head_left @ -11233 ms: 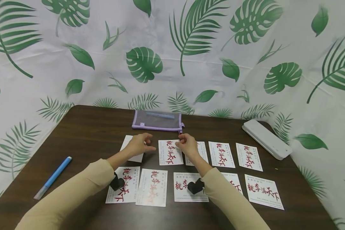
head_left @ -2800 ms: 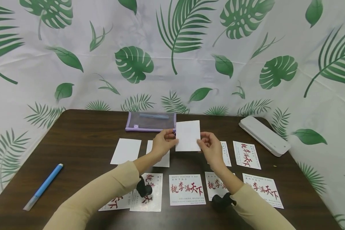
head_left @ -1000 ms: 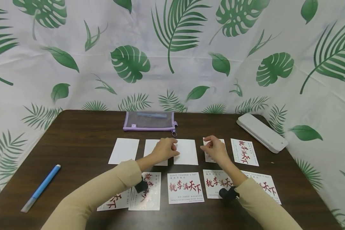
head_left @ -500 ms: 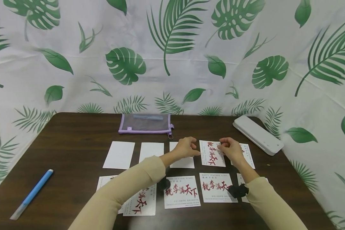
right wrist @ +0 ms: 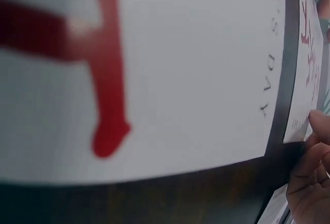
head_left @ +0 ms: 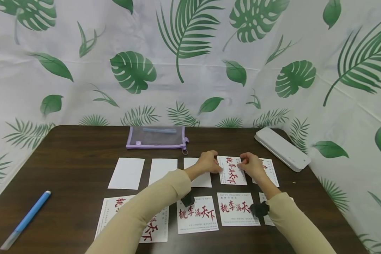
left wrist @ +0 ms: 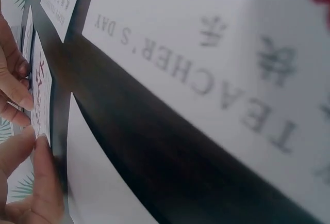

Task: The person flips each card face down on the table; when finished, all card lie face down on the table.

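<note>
A printed card [head_left: 231,173] with red Chinese characters lies fourth in the back row, between both hands. My left hand [head_left: 206,163] pinches its left edge; in the left wrist view the thumb and finger [left wrist: 45,175] meet at that edge. My right hand [head_left: 253,166] has its thumb and fingertips on the right edge, thumb on top in the right wrist view. Left of it, three cards show blank white faces, the nearest blank card [head_left: 200,180] partly behind my left forearm. One more printed card [head_left: 271,172] sits to the right, partly covered by my right hand.
Printed cards fill the front row, including a Teacher's Day card [head_left: 197,215]; the sleeves hide some. At the back are a purple-edged mesh pouch [head_left: 155,139] holding a blue pen and a white case [head_left: 282,149]. A blue pen [head_left: 26,218] lies at left on the dark table [head_left: 76,151].
Three back-row cards went from printed to blank side up, one lifted in both hands on the way. Both hands then moved right to the fourth card, and the left closed in on its edge.
</note>
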`<action>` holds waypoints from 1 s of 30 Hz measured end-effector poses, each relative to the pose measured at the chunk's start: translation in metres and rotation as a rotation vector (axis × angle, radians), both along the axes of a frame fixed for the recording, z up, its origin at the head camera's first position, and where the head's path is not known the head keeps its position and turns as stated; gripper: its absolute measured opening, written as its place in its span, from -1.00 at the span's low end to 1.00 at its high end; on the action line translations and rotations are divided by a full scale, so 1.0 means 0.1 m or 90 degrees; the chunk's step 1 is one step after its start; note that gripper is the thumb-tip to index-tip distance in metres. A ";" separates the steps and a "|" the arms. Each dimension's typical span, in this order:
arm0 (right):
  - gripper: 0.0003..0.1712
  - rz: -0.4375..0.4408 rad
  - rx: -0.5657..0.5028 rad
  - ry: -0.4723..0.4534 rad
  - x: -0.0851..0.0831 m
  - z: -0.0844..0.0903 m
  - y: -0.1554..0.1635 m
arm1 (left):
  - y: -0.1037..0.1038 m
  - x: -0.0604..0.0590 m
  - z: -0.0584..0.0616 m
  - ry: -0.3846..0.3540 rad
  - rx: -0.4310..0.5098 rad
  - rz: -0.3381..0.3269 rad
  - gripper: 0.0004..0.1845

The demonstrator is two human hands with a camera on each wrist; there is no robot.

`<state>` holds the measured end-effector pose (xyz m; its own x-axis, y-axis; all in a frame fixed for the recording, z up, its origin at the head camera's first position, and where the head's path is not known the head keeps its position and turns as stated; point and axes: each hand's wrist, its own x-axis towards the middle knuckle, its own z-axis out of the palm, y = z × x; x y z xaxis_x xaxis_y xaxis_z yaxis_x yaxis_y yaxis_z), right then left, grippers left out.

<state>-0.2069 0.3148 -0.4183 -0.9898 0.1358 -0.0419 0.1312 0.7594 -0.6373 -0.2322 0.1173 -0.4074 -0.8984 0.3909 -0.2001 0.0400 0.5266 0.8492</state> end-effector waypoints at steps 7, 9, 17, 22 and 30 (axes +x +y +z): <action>-0.61 0.005 -0.004 -0.012 -0.02 0.01 -0.03 | 0.05 0.01 0.00 0.062 -0.108 0.016 -0.26; -0.61 0.007 -0.006 -0.016 -0.02 0.02 -0.02 | 0.07 0.02 0.01 0.081 -0.135 0.015 -0.29; -0.56 0.005 -0.009 -0.018 0.00 0.02 0.00 | 0.11 0.05 0.02 0.057 -0.127 0.027 -0.33; -0.56 -0.001 -0.015 0.015 0.03 0.03 -0.02 | 0.12 0.07 0.02 0.044 -0.117 0.039 -0.30; -0.63 0.026 -0.142 0.073 0.02 0.11 0.03 | 0.08 0.08 0.06 0.080 -0.138 0.020 -0.30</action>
<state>-0.2045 0.3177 -0.4072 -0.9943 0.0961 0.0461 0.0210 0.6009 -0.7991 -0.2241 0.1253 -0.4015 -0.9325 0.3232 -0.1615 0.1196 0.6980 0.7061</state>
